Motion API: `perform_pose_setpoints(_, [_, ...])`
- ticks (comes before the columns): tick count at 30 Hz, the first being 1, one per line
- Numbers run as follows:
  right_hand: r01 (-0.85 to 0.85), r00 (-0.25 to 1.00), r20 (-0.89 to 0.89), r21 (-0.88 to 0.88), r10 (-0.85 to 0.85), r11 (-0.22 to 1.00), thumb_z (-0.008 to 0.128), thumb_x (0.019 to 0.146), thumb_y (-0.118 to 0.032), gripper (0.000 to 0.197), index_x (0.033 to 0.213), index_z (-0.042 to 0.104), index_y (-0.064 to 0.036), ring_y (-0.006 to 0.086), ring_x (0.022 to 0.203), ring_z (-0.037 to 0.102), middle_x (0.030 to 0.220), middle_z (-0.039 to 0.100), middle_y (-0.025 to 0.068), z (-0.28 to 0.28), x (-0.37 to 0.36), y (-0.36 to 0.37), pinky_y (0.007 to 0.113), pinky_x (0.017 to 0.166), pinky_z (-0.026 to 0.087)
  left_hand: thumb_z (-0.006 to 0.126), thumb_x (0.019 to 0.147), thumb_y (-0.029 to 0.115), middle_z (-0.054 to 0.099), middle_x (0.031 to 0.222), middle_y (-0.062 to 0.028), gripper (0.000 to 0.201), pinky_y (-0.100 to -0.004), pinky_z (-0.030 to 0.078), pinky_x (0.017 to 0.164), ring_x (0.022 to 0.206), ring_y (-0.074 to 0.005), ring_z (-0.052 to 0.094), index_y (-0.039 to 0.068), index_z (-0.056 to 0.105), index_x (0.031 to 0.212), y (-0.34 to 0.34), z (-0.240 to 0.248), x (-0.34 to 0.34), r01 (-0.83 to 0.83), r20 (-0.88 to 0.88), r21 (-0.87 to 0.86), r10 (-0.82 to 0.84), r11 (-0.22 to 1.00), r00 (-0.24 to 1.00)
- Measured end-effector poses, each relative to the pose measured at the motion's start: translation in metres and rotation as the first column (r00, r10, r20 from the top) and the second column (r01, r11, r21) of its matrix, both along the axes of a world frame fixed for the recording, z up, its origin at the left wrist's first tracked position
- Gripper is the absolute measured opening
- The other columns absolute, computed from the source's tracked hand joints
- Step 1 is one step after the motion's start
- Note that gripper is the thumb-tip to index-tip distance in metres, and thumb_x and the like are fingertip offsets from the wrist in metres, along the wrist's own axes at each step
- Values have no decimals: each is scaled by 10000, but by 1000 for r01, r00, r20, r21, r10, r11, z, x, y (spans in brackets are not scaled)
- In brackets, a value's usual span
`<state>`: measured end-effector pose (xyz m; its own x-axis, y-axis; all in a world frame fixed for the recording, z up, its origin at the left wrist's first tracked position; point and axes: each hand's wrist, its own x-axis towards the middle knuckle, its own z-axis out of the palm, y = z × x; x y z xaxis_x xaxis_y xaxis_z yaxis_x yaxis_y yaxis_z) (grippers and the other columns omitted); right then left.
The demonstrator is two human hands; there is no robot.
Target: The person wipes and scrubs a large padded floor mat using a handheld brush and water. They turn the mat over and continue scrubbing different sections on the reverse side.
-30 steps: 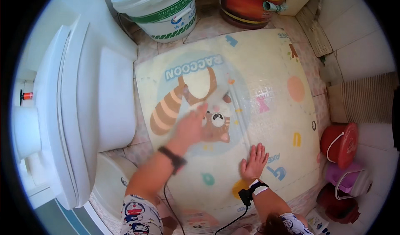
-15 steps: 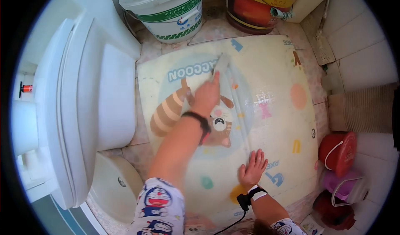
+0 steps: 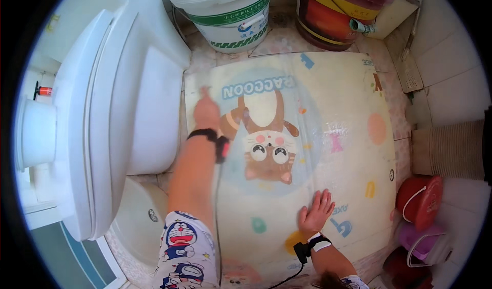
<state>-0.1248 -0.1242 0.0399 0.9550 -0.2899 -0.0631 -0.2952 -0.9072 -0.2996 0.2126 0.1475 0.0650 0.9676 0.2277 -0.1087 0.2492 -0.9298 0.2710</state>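
A pale yellow floor mat (image 3: 348, 84) printed with a cartoon raccoon (image 3: 266, 145) lies on the tiled bathroom floor. My left hand (image 3: 206, 112) is stretched out to the mat's left part, close to the toilet (image 3: 118, 109). It rests on the mat and is blurred, so its grip is unclear. My right hand (image 3: 315, 212) lies flat on the mat's near right part with fingers spread and nothing in it. Both wrists wear a black band with a cable.
A white bucket (image 3: 230, 12) and an orange-and-yellow bucket (image 3: 333, 12) stand past the mat's far edge. A red pail (image 3: 420, 199) and a purple pail (image 3: 425, 243) sit at the right. A ribbed brown mat (image 3: 451, 145) lies by the right wall. A round white basin (image 3: 138, 217) sits below the toilet.
My left hand swept from the raccoon's face up to the mat's far edge, then left toward the toilet. My right hand stayed pressed flat on the mat.
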Motion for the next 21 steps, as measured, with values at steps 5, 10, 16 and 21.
perform_pose_setpoints(5, [1, 1000, -3, -42, -1, 999, 504, 695, -245, 673, 1296, 308, -12, 365, 1277, 205, 1371, 246, 202, -5, -7, -11, 555, 1013, 101, 396, 825, 96, 584, 863, -213, 566, -445, 465, 684, 793, -357, 579, 124, 211, 1359, -59, -3, -48, 241, -120, -23, -242, 970, 963])
perform_pose_setpoints(10, [-9, 1000, 10, -20, 9, 1000, 501, 696, -242, 679, 1302, 297, -13, 364, 1278, 204, 1374, 244, 199, -6, -7, 2, 547, 1017, 96, 397, 841, 170, 583, 878, -216, 558, -444, 462, 693, 790, -359, 577, 77, 204, 1356, 55, 9, -8, 52, -114, 79, -43, 996, 993])
perform_pose_setpoints(16, [0, 1000, 15, -28, 1, 1000, 495, 702, -235, 659, 1297, 308, -19, 360, 1280, 203, 1374, 244, 199, -2, -7, -8, 543, 1018, 102, 336, 859, 106, 578, 899, -214, 502, -443, 463, 682, 810, -342, 575, 76, 225, 1348, -12, -20, -72, 200, -66, -151, -212, 968, 975])
perform_pose_setpoints(21, [-1, 1000, 26, -38, 2, 999, 488, 709, -241, 650, 1297, 312, -27, 357, 1283, 201, 1376, 243, 198, -1, -6, -10, 544, 1018, 102, 376, 841, 66, 580, 893, -193, 557, -428, 473, 666, 794, -314, 588, 184, 227, 1365, -19, -15, -125, 460, -133, 74, -448, 885, 884])
